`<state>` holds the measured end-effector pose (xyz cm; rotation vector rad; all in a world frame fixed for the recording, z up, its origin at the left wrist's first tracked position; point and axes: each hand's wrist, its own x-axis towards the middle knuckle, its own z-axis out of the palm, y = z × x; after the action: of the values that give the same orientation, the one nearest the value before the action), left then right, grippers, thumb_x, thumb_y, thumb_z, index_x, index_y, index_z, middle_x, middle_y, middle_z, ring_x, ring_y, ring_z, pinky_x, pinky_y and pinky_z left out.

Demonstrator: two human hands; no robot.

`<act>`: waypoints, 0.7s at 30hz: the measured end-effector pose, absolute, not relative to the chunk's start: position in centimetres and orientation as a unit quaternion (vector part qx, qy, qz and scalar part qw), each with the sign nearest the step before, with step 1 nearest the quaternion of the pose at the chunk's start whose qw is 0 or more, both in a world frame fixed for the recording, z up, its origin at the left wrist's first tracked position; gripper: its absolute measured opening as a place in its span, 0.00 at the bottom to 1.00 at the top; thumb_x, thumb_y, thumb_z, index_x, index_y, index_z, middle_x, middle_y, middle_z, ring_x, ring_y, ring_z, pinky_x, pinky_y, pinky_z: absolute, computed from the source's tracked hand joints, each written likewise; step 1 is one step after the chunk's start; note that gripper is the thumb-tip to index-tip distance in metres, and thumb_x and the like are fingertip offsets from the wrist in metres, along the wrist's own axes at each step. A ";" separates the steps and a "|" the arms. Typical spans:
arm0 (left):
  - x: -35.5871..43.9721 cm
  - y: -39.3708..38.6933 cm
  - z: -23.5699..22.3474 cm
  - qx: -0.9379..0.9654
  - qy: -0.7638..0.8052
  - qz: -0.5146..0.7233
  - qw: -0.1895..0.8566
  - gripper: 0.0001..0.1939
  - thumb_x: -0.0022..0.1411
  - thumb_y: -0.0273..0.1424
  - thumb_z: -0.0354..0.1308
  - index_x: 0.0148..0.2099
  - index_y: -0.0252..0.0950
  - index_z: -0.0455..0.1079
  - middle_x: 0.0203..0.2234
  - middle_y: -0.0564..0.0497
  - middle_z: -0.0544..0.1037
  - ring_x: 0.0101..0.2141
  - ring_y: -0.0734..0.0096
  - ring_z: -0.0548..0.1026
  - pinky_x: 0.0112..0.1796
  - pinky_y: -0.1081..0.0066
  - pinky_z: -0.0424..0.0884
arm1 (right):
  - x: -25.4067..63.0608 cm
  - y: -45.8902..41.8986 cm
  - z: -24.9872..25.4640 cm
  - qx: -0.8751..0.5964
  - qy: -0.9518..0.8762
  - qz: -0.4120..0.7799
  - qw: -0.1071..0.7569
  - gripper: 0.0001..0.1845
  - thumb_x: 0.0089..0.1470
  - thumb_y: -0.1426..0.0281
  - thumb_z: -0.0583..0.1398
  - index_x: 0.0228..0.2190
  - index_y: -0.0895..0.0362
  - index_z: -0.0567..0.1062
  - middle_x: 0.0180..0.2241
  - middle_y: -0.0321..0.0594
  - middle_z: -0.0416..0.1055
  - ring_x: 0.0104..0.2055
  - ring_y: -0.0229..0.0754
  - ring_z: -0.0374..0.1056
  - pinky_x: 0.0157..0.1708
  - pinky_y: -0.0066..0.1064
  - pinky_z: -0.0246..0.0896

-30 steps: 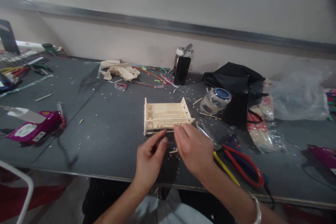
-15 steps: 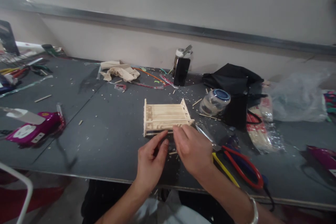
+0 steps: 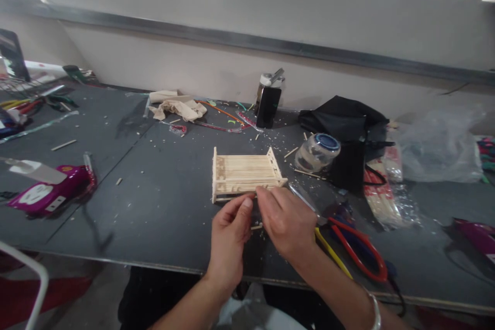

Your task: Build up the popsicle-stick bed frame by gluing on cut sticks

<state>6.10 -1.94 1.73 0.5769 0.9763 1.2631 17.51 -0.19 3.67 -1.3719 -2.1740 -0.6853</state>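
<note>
A small bed-shaped model of pale wooden sticks (image 3: 247, 167) stands on the dark table, with raised ends at left and right. At its near long side, my left hand (image 3: 232, 229) has thumb and forefinger pressed together. My right hand (image 3: 288, 219) is close beside it, fingers pinched at the model's near right edge. The two sets of fingertips almost meet. Whatever lies between them is hidden or too small to name. A short stick (image 3: 256, 227) lies on the table between the hands.
Right of my right hand lies a cutting tool with red and yellow handles (image 3: 361, 247). Beyond are a clear jar with a blue lid (image 3: 317, 153), a black bag (image 3: 344, 118) and a propped phone (image 3: 268, 107). A purple device (image 3: 52, 191) is at left. Stick scraps litter the table.
My left hand has shifted right and slightly up toward my right hand, and its thumb has closed against the forefinger. My right hand has moved only slightly. The model stays in place.
</note>
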 end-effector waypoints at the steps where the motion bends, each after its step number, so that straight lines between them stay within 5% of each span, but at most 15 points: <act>1: 6.1 -1.9 1.7 0.290 0.449 0.564 0.629 0.15 0.57 0.38 0.60 0.43 0.34 0.75 0.17 0.57 0.68 0.19 0.82 0.64 0.20 0.81 0.60 | 17.5 -0.2 3.7 -0.500 -0.794 -0.250 0.238 0.11 0.60 0.73 0.54 0.35 0.58 0.76 0.22 0.38 0.69 0.28 0.41 0.62 0.29 0.31 0.47; 5: 5.6 -1.9 1.3 0.485 0.504 0.559 0.445 0.11 0.61 0.32 0.56 0.45 0.38 0.75 0.38 0.51 0.80 0.40 0.71 0.76 0.42 0.74 0.70 | 17.6 -0.1 3.6 -0.496 -0.795 -0.253 0.242 0.10 0.60 0.73 0.54 0.35 0.58 0.76 0.22 0.37 0.69 0.27 0.41 0.61 0.28 0.32 0.47; 7: 5.1 -1.7 1.0 0.592 0.512 0.524 0.335 0.14 0.63 0.29 0.53 0.50 0.39 0.72 0.42 0.50 0.80 0.41 0.71 0.77 0.42 0.74 0.70 | 17.6 0.0 3.4 -0.495 -0.796 -0.248 0.245 0.09 0.59 0.73 0.55 0.36 0.59 0.76 0.22 0.37 0.69 0.27 0.41 0.61 0.28 0.32 0.47; 13: 4.2 -0.5 0.4 0.756 0.533 0.379 0.036 0.20 0.62 0.26 0.50 0.56 0.35 0.66 0.26 0.51 0.81 0.22 0.70 0.76 0.23 0.73 0.65 | 17.7 0.0 3.2 -0.497 -0.794 -0.246 0.247 0.07 0.58 0.73 0.56 0.34 0.58 0.76 0.22 0.37 0.68 0.27 0.41 0.61 0.29 0.32 0.47; 21: 4.2 -0.1 0.8 0.764 0.564 0.310 -0.037 0.21 0.59 0.24 0.51 0.54 0.38 0.67 0.25 0.53 0.80 0.20 0.69 0.74 0.21 0.72 0.59 | 17.7 0.1 3.3 -0.496 -0.796 -0.243 0.246 0.06 0.57 0.74 0.57 0.34 0.58 0.76 0.22 0.36 0.68 0.27 0.42 0.61 0.29 0.32 0.48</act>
<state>4.25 -0.08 0.77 2.4591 1.8140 0.9985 17.68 0.09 3.26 -1.3543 -2.1718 -0.6615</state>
